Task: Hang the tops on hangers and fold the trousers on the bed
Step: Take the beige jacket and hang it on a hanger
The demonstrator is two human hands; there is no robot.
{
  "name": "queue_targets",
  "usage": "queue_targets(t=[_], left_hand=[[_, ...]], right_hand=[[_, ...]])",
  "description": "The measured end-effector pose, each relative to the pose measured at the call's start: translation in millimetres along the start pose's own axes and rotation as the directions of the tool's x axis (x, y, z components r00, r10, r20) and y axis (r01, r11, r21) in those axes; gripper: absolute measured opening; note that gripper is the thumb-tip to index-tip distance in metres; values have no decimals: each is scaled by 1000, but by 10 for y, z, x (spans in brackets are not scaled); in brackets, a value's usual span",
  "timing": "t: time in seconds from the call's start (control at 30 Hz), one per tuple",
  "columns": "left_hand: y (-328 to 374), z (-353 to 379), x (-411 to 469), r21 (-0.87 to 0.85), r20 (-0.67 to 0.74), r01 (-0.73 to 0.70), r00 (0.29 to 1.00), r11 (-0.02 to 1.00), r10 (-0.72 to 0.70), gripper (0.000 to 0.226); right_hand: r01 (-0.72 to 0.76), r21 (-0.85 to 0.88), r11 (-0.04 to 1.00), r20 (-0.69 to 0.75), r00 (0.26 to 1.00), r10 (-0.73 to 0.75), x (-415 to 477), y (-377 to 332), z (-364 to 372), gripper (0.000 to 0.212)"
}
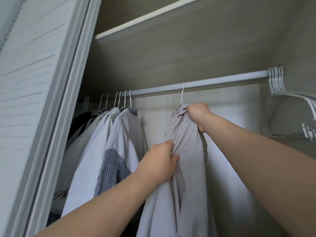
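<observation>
A pale grey shirt (184, 151) hangs on a white wire hanger (182, 94) whose hook sits on the wardrobe rail (213, 81). My right hand (198, 115) grips the shirt's collar and shoulder just under the hook. My left hand (159, 161) grips a bunch of the shirt's front fabric lower down. The hanger's body is hidden inside the shirt.
Several shirts on hangers (116, 134) hang bunched at the rail's left end. Several bare white hangers (280, 82) hang at the rail's right end. A slatted sliding door (34, 100) stands at the left. A shelf (145, 17) runs above the rail.
</observation>
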State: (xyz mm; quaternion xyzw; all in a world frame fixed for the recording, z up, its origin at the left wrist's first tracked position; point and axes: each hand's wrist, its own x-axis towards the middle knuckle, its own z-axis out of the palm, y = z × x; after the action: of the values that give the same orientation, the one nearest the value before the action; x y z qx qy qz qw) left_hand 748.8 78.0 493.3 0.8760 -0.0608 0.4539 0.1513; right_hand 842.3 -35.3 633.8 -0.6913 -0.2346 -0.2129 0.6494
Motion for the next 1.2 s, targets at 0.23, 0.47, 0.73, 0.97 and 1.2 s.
queue_targets(t=[0.23, 0.47, 0.73, 0.97, 1.2], left_hand=[[-371, -250, -171, 195, -96, 119, 990, 974, -101, 12], [-665, -486, -280, 274, -136, 220, 972, 936, -189, 2], [-875, -652, -335, 273, -150, 275, 959, 922, -242, 6], [-996, -784, -453, 287, -110, 308, 951, 907, -288, 10], [-1025, -856, -574, 207, 2, 278, 959, 938, -284, 11]], right_hand=[[176, -309, 935, 77, 984, -160, -345, 141, 135, 15], [276, -383, 881, 148, 960, -236, -504, 88, 312, 24], [321, -365, 874, 261, 936, -235, -299, 145, 853, 26], [389, -314, 866, 344, 897, -278, -126, 320, 1480, 30], [419, -277, 865, 372, 877, -306, -74, 561, 1695, 30]])
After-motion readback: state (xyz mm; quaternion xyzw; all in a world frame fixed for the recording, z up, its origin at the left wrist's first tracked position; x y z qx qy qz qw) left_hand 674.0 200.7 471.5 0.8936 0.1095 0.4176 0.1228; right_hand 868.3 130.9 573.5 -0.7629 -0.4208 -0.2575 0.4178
